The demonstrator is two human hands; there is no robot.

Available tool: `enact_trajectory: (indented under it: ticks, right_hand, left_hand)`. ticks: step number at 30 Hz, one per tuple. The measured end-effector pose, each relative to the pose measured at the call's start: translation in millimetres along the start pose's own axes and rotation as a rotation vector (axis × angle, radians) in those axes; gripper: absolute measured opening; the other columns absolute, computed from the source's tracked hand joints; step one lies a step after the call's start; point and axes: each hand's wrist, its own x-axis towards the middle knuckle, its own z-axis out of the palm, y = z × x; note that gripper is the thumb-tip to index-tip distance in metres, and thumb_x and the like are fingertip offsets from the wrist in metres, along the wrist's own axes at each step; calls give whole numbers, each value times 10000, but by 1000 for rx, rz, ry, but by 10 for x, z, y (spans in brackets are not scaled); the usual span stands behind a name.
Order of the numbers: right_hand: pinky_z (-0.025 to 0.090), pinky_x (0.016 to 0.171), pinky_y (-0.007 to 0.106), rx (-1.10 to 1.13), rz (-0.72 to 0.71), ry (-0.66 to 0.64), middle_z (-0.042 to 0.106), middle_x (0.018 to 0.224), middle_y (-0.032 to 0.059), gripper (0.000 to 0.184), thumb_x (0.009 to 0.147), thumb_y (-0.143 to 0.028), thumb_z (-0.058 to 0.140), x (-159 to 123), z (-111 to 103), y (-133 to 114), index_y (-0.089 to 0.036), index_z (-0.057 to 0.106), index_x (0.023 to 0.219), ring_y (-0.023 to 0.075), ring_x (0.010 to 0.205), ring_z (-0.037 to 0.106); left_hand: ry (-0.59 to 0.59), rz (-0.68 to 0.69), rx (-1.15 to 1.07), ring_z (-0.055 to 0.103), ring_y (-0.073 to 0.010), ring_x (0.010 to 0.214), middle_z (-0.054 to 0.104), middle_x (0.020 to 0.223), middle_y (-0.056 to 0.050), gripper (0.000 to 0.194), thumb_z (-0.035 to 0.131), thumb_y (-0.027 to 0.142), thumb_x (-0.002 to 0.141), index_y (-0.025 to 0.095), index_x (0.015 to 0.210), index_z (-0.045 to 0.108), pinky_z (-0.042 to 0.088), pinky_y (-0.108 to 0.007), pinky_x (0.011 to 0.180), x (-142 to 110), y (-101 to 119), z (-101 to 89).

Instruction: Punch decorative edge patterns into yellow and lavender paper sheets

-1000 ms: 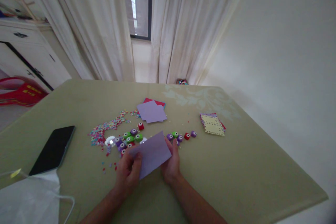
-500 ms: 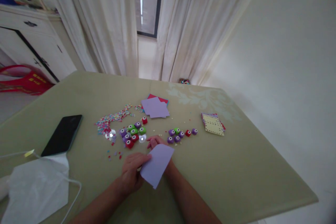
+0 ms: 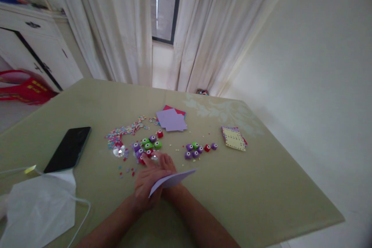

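A purple paper sheet (image 3: 171, 180) is tilted nearly edge-on to me, with my left hand (image 3: 147, 184) closed on its near left part. The index finger of that hand stretches to a red craft punch (image 3: 142, 159) in the left group. Close against it, partly behind the paper, my right hand (image 3: 167, 163) has its fingers bent together; what they hold, if anything, is hidden. A shiny round disc (image 3: 155, 157) shows by its fingertips. Several purple, green and red craft punches (image 3: 149, 145) sit just beyond, and more punches (image 3: 195, 151) stand to the right.
Paper confetti (image 3: 123, 131) lies scattered at left, with a clear shiny piece (image 3: 118, 151) beside it. Purple and red sheets (image 3: 171, 120) are stacked behind the punches. Punched cards (image 3: 235, 139) lie right. A phone (image 3: 69, 149), white bag (image 3: 40, 209) and cable (image 3: 83, 201) are at left.
The purple paper has turned from nearly face-on to almost edge-on. My hands have come closer together, and the left index finger now reaches toward the left group of punches.
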Motion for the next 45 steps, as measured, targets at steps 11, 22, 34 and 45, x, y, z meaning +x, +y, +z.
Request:
enact_trajectory:
  ticks: [11,22,34,45]
  right_hand:
    - [560,755,321,-4,100,50,744,897,72,197,844,-163,682,-237,-239,114,-192,675,1039,223,806,693]
    - [596,756,318,750,299,383,782,966,73,225,913,-347,753,-150,-400,246,-218,763,1098,196,804,715]
    - [568,643,263,629,207,516,741,987,50,188,952,-284,735,-172,-470,135,-246,732,1136,147,704,660]
    - [532,593,276,526,243,553,721,907,50,203,946,-310,742,-195,-446,136,-216,705,1122,145,639,611]
  left_hand:
    - [225,-909,-33,519,-135,405,537,489,52,441,588,509,1005,228,667,561,416,-233,390,-37,-169,59]
    - [169,-1181,-229,570,-154,402,605,456,24,371,807,504,779,208,661,616,452,-240,410,167,-231,67]
    - [105,-1203,-152,742,-274,503,758,566,-99,435,811,600,718,177,644,739,602,-324,504,154,-207,100]
    - [-1,-927,178,774,-280,567,783,600,-52,390,740,570,845,237,650,793,624,-332,577,34,-285,-2]
